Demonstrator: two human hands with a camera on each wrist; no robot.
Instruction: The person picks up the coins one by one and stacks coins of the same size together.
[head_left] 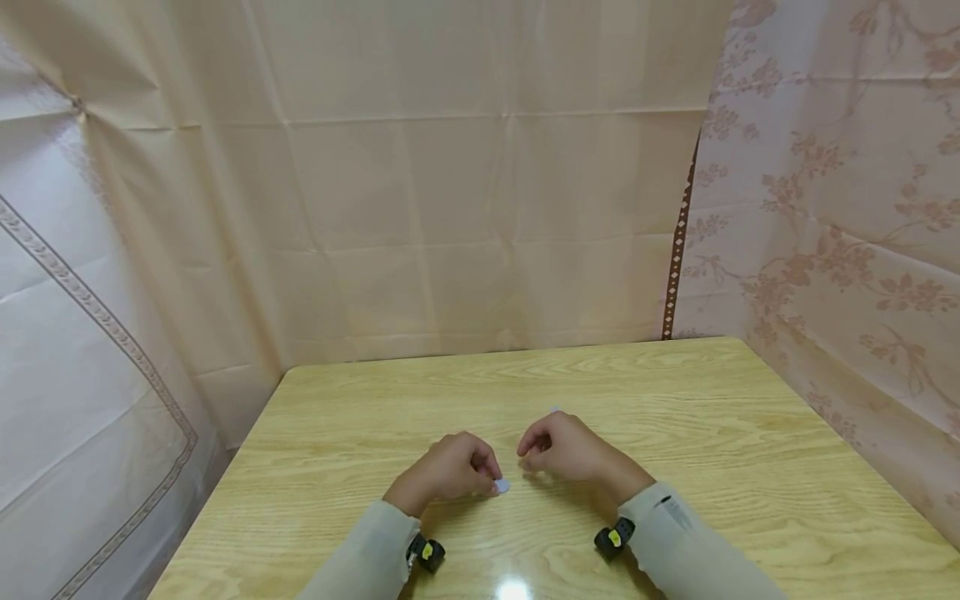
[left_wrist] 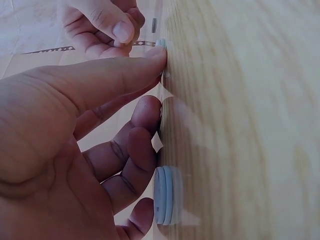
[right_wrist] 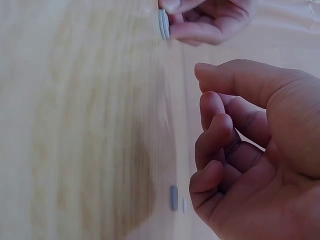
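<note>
Low over the table, my left hand [head_left: 453, 467] pinches a small stack of pale discs [right_wrist: 163, 24] between thumb and fingers. In the head view it shows as a whitish disc [head_left: 502, 485] at the fingertips. Another stack of pale blue discs [left_wrist: 164, 195] sits on the tabletop by the outer fingers of the left hand in the left wrist view. My right hand [head_left: 566, 450] hovers to the right with fingers loosely curled and nothing visible in them. Beyond it, the right wrist view shows a grey disc [right_wrist: 174, 198] and a thin white piece [right_wrist: 184, 205].
The wood-grain table [head_left: 360, 400] stretches past both hands. A beige curtain [head_left: 465, 208] hangs behind its far edge, with floral cloth [head_left: 847, 208] on the right and white cloth [head_left: 67, 358] on the left. Both wrists wear black strapped devices [head_left: 613, 538].
</note>
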